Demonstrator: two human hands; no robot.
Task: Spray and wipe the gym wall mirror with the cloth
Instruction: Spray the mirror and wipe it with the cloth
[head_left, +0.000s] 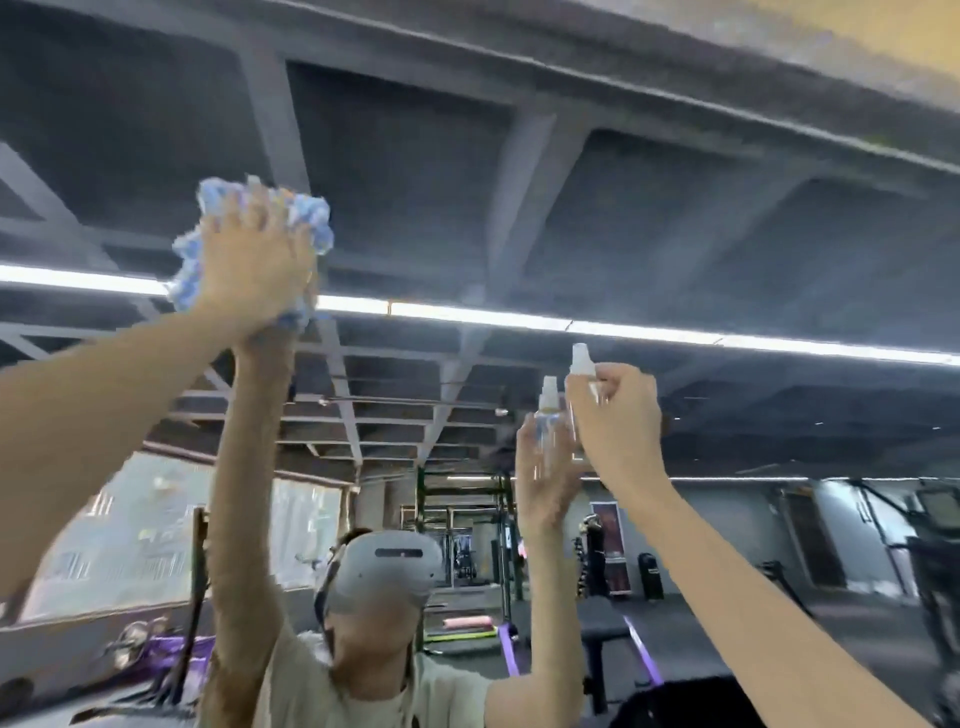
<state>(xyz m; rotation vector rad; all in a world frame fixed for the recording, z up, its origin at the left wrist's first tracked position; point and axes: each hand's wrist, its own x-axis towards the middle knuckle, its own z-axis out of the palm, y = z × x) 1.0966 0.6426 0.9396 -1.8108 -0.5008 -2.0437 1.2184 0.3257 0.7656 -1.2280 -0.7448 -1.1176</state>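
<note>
So here the wiping is basically mid-stroke, high up on the mirror (519, 208). The left grip (254, 260) is flat on the glass with the blue cloth (200, 244) bunched underneath it. The fingers look spread and fairly straight, so it's pressing the cloth against the mirror rather than clutching it, though that part is a bit blurry. You can see the reflected arm coming up to meet it at the same spot, so it really is touching the glass. The right grip (615, 410) is wrapped around a small clear spray bottle (582, 366), fingers curled round the body and the white cap poking out the top. The bottle stands upright, long axis vertical, and its reflection (548, 421) sits just beside it, so it's close to the glass, but I can't tell if it's touching. The relation that matters: the cloth is up and well to the left of the bottle, above the reflected light strip (467, 312), and the bottle is lower down on the right. The left grip is the one already on the surface. My guess is the cloth needs to sweep right and down toward the patch in front of the bottle. I can't make out any wet streaks, so no idea how much is done.
</note>
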